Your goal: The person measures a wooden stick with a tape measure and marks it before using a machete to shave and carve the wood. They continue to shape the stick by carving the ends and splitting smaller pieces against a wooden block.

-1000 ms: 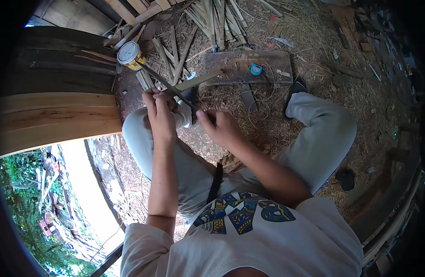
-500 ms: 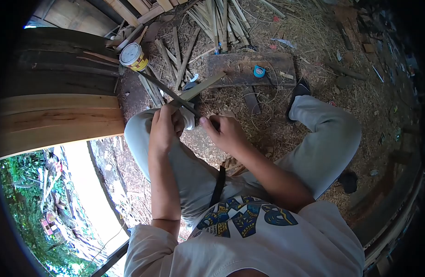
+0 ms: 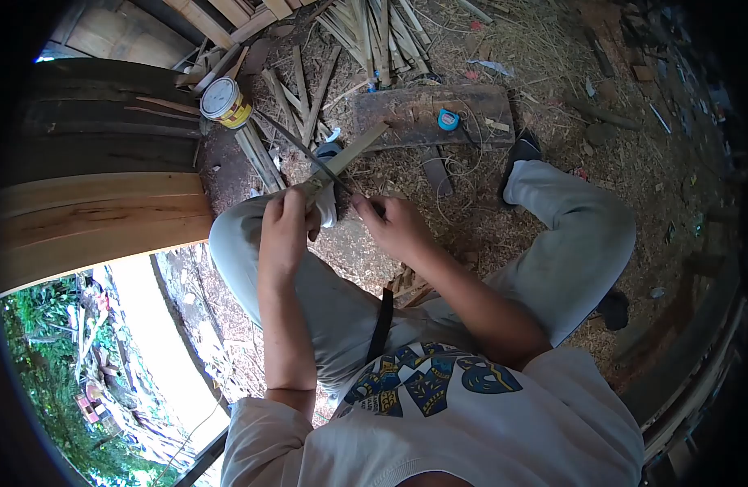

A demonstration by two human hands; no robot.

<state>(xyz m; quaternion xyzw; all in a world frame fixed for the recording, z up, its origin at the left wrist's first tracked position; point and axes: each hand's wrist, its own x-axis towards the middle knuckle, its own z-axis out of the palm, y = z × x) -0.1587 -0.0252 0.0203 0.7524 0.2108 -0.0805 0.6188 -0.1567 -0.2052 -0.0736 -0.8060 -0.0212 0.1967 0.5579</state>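
Note:
My left hand (image 3: 286, 231) is closed around the near end of a pale bamboo strip (image 3: 362, 144), which points away to the upper right. My right hand (image 3: 394, 226) grips the handle of a long knife (image 3: 289, 136) with a narrow dark blade. The blade crosses the strip a little beyond my left fingers and reaches toward the upper left. Part of the handle is hidden in my right fist. Both hands are between my spread knees, nearer the left one.
A dark plank (image 3: 366, 109) lies ahead, with a blue tape measure (image 3: 448, 120) on it. A paint bucket (image 3: 221, 99) stands at the left by a wooden wall (image 3: 106, 207). Loose slats (image 3: 372, 36) are piled at the back. Shavings cover the ground.
The blade has shifted along the bamboo strip, away from my left hand. My hold on both things is the same. The whole view has moved slightly.

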